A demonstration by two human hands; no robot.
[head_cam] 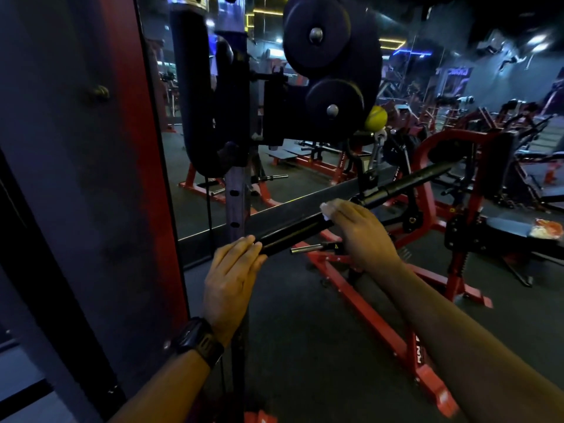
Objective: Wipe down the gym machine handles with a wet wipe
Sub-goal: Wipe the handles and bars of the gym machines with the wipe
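Note:
A long black bar handle (293, 232) hangs from a cable clip and runs from lower left to upper right across the middle of the view. My left hand (233, 276) grips its near end, fingers curled over the bar. Further up the bar, my right hand (358, 236) wraps around it with a white wet wipe (329, 209) pressed under the fingers; part of the wipe sticks out past the fingertips. The far half of the bar (412, 181) is uncovered.
The cable machine's pulley discs (317, 35) and upright post (236, 193) stand just behind the bar, with a yellow ball stopper (376, 118) by the cable. A red machine frame (366, 306) lies on the floor below. A mirror wall and red column stand at left.

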